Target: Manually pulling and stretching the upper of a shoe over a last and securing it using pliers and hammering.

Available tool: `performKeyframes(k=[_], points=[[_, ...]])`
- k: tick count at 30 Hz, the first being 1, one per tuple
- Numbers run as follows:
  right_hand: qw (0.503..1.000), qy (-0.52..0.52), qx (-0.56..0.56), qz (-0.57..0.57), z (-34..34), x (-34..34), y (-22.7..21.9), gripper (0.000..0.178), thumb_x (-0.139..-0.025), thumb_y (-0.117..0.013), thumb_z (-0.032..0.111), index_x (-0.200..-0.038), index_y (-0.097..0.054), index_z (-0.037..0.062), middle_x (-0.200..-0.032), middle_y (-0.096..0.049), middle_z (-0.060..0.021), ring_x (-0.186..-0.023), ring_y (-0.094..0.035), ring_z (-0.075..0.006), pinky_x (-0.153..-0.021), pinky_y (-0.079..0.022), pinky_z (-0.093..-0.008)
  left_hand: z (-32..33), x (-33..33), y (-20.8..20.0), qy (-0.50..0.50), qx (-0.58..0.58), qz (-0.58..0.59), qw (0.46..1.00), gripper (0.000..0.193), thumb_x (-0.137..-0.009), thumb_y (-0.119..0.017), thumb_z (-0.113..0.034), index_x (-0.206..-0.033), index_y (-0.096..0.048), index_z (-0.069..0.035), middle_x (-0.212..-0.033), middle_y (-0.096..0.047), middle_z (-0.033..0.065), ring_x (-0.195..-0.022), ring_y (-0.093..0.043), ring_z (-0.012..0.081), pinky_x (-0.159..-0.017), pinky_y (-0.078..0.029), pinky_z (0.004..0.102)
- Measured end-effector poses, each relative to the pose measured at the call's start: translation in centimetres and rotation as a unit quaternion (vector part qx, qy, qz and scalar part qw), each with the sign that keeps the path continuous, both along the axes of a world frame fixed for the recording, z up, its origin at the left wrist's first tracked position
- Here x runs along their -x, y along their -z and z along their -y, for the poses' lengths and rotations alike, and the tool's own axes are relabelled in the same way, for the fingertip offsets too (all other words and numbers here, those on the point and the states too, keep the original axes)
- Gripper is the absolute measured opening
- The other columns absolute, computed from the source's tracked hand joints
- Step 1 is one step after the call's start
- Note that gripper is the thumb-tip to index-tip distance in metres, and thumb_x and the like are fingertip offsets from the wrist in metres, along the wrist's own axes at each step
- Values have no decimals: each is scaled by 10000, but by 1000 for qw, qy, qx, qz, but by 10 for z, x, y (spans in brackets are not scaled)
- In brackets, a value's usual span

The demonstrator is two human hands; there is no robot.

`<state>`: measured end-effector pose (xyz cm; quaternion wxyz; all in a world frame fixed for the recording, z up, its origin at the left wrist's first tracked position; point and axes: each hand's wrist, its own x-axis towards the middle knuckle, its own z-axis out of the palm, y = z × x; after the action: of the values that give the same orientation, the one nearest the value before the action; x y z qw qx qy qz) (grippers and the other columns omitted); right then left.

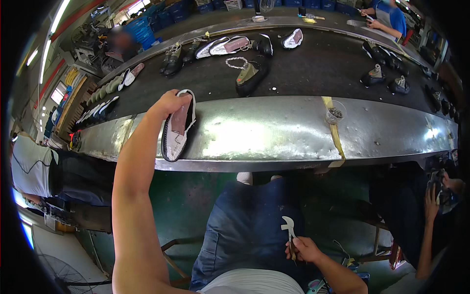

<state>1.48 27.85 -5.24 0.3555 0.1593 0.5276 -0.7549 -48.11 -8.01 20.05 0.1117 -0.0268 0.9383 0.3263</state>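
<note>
My left hand [172, 102] is closed round the heel end of a shoe upper on a last [175, 143], its underside turned toward me. A pinkish-brown panel shows on the pale sole side, and dark pleated edging runs round the toe. The shoe is held at the near edge of the metal ledge. Low over my lap, my right hand [304, 249] grips lasting pincers [289, 225] by the handle, their pale hooked head pointing up. Beyond the ledge, a dark and olive shoe [252, 76] with a braided cord lies on the black conveyor belt [313, 73].
A clear cup of small metal tacks [335, 112] stands on the metal ledge [274, 132], beside a yellow tape strip [337, 139]. Several shoes [230, 45] lie along the belt. Other people sit at left and right; another person [387, 19] works across the belt.
</note>
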Motion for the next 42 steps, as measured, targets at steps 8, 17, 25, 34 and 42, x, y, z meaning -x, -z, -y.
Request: performKeyframes(k=[8,17,25,34,42], points=[[994,16,-90,-53,15,-18,0,443,-1084,-379,364,-1097,-577,-32,-901,-687,-129,-752,-696,-210,-680,-559,-329,4,-221,38,63,-533,51,843,567,-942,-699,-332,-1418,-520,-83,-1161,-631,47,-1044,-581,136,-919,-492,311],[944,-21,-210,-253,49,-29,-97,318,-953,-619,136,-1239,-574,6,-854,-660,-46,-734,-639,-125,-722,-524,-285,-43,-427,189,65,-429,53,900,642,-975,-649,-194,-1532,-338,-122,-1171,-586,36,-1085,-526,130,-992,-431,296],[946,-150,-191,-214,85,-28,-123,279,-985,-584,151,-1217,-587,-4,-956,-709,-81,-789,-659,-143,-748,-526,-293,-27,-429,193,150,-395,3,906,518,-1048,-514,-292,-1499,-338,-110,-1348,-508,125,-1277,-469,212,-1103,-351,338],[994,-112,-12,-1,97,5,-126,219,-1031,-500,129,-1184,-568,-12,-979,-630,-77,-835,-650,-156,-745,-560,-305,-19,-415,192,199,-310,18,929,557,-1052,-526,-274,-1535,-318,-93,-1316,-574,99,-1219,-516,181,-1068,-397,325],[858,-140,-342,-356,104,11,-64,211,-989,-567,188,-1021,-580,-21,-753,-670,-162,-708,-670,-337,-673,-519,-423,-6,-397,212,187,-414,76,887,526,-1015,-586,-118,-1510,-409,-91,-1276,-598,47,-1169,-531,131,-1055,-407,293]])
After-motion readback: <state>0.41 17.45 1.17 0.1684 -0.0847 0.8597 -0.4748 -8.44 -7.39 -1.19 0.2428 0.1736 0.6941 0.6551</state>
